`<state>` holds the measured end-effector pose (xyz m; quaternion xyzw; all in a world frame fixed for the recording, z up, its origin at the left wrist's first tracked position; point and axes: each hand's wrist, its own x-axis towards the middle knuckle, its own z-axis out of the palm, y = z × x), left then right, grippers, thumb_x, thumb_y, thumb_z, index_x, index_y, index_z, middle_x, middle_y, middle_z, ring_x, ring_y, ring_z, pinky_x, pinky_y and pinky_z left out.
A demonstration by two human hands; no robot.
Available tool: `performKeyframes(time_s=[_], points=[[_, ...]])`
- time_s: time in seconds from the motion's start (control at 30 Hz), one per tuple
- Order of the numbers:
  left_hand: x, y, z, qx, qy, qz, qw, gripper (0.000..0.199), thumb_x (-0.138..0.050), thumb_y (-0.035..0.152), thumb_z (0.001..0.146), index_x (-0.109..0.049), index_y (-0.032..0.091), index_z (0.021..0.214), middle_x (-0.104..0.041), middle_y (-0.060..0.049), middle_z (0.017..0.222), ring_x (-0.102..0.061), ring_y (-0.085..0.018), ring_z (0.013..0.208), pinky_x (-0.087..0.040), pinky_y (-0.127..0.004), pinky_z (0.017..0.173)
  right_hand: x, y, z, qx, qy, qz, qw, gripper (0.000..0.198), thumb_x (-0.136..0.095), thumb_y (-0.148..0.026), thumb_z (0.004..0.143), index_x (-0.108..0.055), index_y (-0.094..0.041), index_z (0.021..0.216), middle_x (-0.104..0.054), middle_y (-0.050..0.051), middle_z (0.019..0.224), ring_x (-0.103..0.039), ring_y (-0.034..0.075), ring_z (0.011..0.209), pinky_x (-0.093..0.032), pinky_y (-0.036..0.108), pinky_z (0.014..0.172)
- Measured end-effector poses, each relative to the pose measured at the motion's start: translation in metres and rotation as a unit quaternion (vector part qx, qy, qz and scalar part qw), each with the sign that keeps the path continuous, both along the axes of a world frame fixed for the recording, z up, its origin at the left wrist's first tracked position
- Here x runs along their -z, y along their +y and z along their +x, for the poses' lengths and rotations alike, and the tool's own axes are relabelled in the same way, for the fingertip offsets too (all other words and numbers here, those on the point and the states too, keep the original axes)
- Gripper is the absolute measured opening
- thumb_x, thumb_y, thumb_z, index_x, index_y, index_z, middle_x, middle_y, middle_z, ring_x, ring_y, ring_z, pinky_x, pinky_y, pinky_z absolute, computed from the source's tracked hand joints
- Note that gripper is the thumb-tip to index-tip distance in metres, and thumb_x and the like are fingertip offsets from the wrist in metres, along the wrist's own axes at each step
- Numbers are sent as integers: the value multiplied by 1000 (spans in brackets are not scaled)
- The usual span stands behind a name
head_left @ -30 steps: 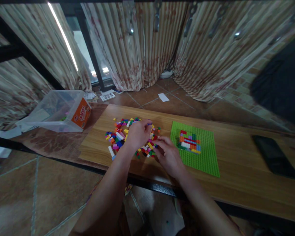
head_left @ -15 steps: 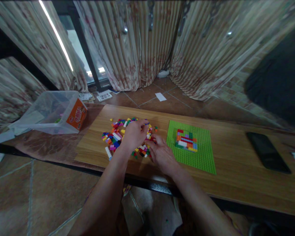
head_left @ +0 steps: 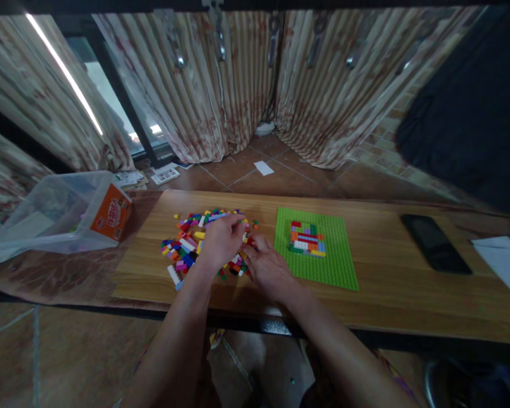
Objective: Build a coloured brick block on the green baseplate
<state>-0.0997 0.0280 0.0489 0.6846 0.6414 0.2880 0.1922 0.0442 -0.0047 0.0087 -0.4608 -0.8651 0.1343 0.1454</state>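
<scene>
A loose pile of small coloured toy building bricks (head_left: 188,245) lies on the wooden table, with both my hands over its right part. My left hand (head_left: 223,239) has its fingers bent down among the bricks. Whatever it pinches is hidden. Close beside it, my right hand (head_left: 267,265) has its thumb and fingers drawn together near some red bricks; what is between them is too small to make out. To the right, a green studded baseplate (head_left: 335,272) bears a flat multicoloured block of joined bricks (head_left: 307,239).
A clear plastic box (head_left: 63,238) with an orange label stands at the left end. Right of the baseplate lies a black phone (head_left: 435,243), with white paper (head_left: 501,260) beyond it. Curtains (head_left: 221,102) hang behind the table (head_left: 382,283). Something dark (head_left: 471,113) fills the upper right.
The view has shifted, so the table's things appear farther left. Both hands stay over the pile, close together, with only slight finger movement. The brick block on the baseplate looks the same.
</scene>
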Motion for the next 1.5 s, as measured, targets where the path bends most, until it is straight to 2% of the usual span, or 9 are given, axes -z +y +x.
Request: performKeyframes(time_s=[0.37, 0.6, 0.77, 1.07, 1.3, 1.5], points=[[1, 0, 0, 3, 3, -2, 1000, 30, -49, 26, 86, -70, 14, 104, -72, -5, 78, -62, -15, 66, -48, -25, 65, -1, 0, 2, -17, -5, -7, 1000, 35, -41, -22, 94, -56, -24, 126, -42, 12, 137, -48, 25, 117, -49, 39, 95], [3, 1, -1, 7, 9, -11, 1000, 30, -48, 26, 87, -70, 15, 104, -74, -6, 90, -64, -16, 73, -48, -25, 68, -2, 1, 0, -11, -25, -8, 1000, 40, -42, -19, 93, -52, -20, 131, -42, 13, 136, -47, 24, 118, -47, 39, 97], [5, 2, -1, -1, 8, -15, 1000, 30, -49, 27, 87, -70, 16, 106, -74, -6, 92, -65, -17, 76, -49, -26, 70, -2, 1, -1, -8, -21, -14, 1000, 37, -43, -20, 92, -55, -19, 127, -42, 13, 136, -47, 26, 117, -49, 40, 95], [3, 1, 0, 0, 2, -13, 1000, 30, -49, 25, 87, -70, 16, 106, -73, -5, 83, -63, -16, 69, -48, -26, 69, 4, 4, 4, -7, 65, -36, 997, 23, -54, -18, 87, -62, -18, 108, -48, 11, 127, -48, 24, 116, -45, 39, 99], [1, -1, -2, -7, 4, -13, 1000, 29, -49, 24, 87, -70, 15, 104, -72, -5, 80, -60, -15, 64, -46, -25, 65, 10, 6, 13, -43, 128, -23, 991, 34, -50, -6, 83, -63, -18, 112, -53, 11, 121, -52, 22, 113, -46, 39, 97], [1, 0, -3, -5, 9, -6, 1000, 29, -48, 24, 87, -70, 15, 103, -71, -4, 77, -61, -15, 67, -46, -25, 65, 14, 6, 14, -16, 164, -10, 986, 43, -46, 2, 77, -67, -18, 108, -57, 10, 118, -56, 21, 109, -48, 34, 94]])
